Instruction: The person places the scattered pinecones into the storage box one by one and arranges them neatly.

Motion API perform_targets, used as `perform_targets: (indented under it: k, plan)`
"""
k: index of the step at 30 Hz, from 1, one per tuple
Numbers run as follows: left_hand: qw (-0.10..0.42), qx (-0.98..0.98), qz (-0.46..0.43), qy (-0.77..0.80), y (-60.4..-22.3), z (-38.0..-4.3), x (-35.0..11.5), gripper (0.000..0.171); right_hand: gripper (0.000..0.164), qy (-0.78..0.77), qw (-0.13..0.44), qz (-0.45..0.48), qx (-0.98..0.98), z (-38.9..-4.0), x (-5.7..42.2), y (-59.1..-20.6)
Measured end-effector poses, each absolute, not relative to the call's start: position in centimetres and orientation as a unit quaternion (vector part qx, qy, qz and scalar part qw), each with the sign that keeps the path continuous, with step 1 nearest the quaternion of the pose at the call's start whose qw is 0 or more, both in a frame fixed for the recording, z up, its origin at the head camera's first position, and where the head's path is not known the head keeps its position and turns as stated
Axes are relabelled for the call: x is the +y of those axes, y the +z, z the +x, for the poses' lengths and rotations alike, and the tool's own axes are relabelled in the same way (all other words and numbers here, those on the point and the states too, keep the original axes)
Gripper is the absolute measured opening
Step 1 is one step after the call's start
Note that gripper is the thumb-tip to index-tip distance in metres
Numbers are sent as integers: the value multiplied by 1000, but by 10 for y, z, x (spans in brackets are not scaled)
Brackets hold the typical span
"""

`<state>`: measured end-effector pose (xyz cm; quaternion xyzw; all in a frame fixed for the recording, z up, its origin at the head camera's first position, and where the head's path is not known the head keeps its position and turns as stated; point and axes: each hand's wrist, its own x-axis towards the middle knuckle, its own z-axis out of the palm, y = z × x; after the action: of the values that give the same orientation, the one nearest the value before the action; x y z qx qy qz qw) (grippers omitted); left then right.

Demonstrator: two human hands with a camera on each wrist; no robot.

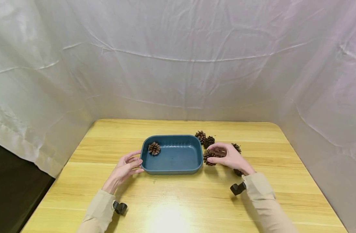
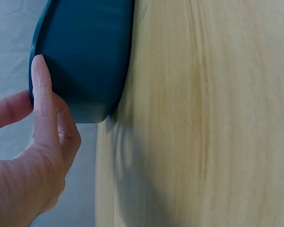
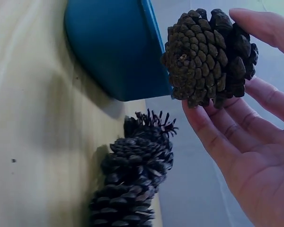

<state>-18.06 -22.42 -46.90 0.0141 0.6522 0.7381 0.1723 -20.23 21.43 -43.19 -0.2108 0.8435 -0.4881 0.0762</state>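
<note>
A blue rectangular plastic tub [image 1: 172, 171] sits on the wooden table, with a brown pine cone [image 1: 154, 148] inside its left end. At the tub's left end my left hand [image 1: 127, 166] holds the rim, thumb and fingers bent about the edge; the left wrist view shows the thumb against the wall. Just beyond the right end my right hand [image 1: 228, 158] grips another pine cone [image 3: 199, 59] between thumb and fingers, above the table. Several darker pine cones [image 3: 135, 156] lie beside the tub in the right wrist view, partly hidden by the hand in the head view.
Two pine cones [image 1: 208, 141] lie at the tub's back right corner. Others [image 1: 236, 147] lie behind and under the right forearm. Pale cloth [image 1: 178, 81] hangs around the back and sides of the table [image 1: 166, 200]. A dark area [image 1: 14, 181] is at far left.
</note>
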Motion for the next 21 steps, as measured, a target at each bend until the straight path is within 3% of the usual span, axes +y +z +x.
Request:
perform_targets:
  k: [21]
  plan:
    - [172,650,13,740,-469,-183,-225,63,44,-453,64,-250,853,-226,196,-402]
